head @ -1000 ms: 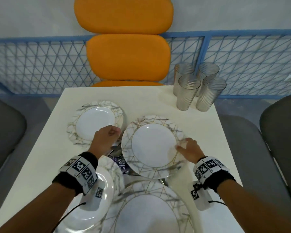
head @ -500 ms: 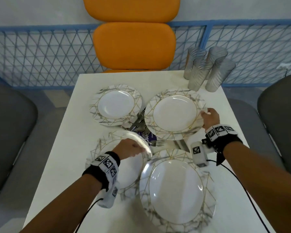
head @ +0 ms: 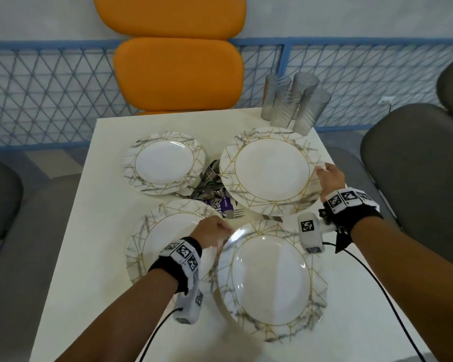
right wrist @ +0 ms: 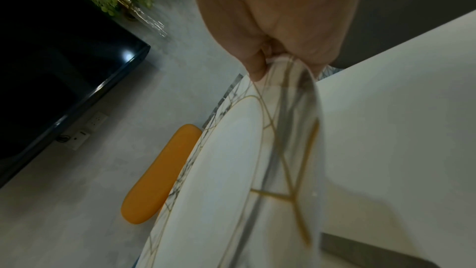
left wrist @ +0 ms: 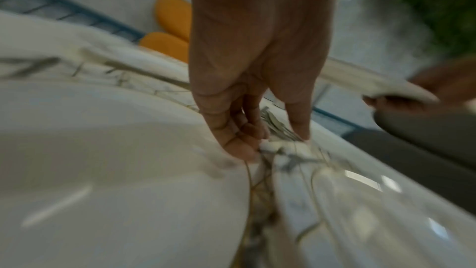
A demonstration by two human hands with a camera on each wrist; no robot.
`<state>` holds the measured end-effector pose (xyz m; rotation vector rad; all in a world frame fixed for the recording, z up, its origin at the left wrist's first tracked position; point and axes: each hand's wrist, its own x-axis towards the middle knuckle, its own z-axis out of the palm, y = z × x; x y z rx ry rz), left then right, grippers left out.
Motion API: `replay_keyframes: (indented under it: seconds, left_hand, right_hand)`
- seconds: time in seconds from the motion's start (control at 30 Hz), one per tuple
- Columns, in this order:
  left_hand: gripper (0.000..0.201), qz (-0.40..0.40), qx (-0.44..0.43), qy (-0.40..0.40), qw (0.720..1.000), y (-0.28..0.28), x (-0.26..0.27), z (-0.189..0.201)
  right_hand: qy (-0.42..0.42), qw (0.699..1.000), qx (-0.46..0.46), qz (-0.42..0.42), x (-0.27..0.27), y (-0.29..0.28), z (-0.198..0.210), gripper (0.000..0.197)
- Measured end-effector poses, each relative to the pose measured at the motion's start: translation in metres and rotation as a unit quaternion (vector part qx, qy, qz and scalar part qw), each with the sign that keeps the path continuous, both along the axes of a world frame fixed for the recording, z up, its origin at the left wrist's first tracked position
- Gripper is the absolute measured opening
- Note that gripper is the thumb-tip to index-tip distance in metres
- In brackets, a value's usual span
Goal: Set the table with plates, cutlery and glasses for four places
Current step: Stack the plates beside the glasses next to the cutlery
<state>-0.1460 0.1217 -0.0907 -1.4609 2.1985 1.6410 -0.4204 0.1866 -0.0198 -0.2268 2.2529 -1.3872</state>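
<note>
Four marble-patterned plates lie on the white table. My right hand pinches the right rim of the far-right plate, which it holds just above the table. My left hand pinches the far-left rim of the near-right plate, reaching over the near-left plate. The far-left plate lies flat and untouched. A pile of cutlery sits on a purple pack between the plates. Several ribbed glasses stand at the far right corner.
An orange chair stands beyond the table's far edge, before a blue mesh railing. Grey chairs stand at the right and at the left. Cables from both wrists trail over the table's near part.
My right hand has carried the plate from the table's middle to the far right. My left hand let go of it, came back and took the near-right plate's rim.
</note>
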Motion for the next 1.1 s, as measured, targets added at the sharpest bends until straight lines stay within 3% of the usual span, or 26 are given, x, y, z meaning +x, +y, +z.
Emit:
replay_keyframes:
  seconds: [0.1,0.2,0.3,0.37,0.43,0.53,0.63,0.73,0.9,1.03,1.1]
  left_hand:
    - [0.039,-0.140,-0.115,-0.086,0.980,0.013,-0.001,-0.009]
    - [0.041,-0.175,-0.119,-0.090,0.973,0.017,-0.001,-0.011]
    - [0.031,-0.100,0.035,0.023,0.994,0.009,0.002,0.000]
    - [0.019,0.011,0.162,0.134,0.978,0.005,0.007,0.014]
    - [0.017,0.100,0.177,0.202,0.958,-0.001,0.012,0.028]
    - [0.012,0.232,0.152,0.237,0.931,-0.017,0.021,0.037]
    - [0.018,0.344,0.145,0.276,0.886,-0.033,0.035,0.040]
    - [0.033,0.389,0.150,0.309,0.855,-0.040,0.046,0.046]
    - [0.033,0.430,0.138,0.339,0.825,-0.038,0.067,0.052]
    - [0.051,0.426,0.164,0.352,0.817,-0.034,0.092,0.045]
    - [0.051,0.416,0.171,0.350,0.822,-0.035,0.104,0.047]
  right_hand:
    - [-0.002,1.000,-0.006,-0.008,0.001,0.006,0.002,0.035]
    - [-0.008,1.000,-0.008,-0.018,0.004,0.010,0.002,0.034]
    - [-0.010,1.000,-0.002,-0.012,0.004,0.015,0.003,0.033]
    - [-0.010,1.000,0.006,-0.002,0.002,0.018,0.003,0.034]
    - [-0.022,1.000,0.001,0.005,0.003,0.019,0.007,0.036]
    - [-0.037,0.999,0.002,0.031,0.007,0.016,0.010,0.038]
    - [-0.053,0.996,-0.007,0.067,0.017,0.007,0.009,0.035]
    - [-0.057,0.993,-0.024,0.101,0.032,-0.007,0.006,0.031]
    - [-0.025,0.985,-0.007,0.172,0.066,-0.034,0.000,0.034]
    - [-0.149,0.939,0.008,0.309,0.095,-0.047,-0.010,0.043]
    - [-0.217,0.915,-0.001,0.340,0.107,-0.051,-0.016,0.042]
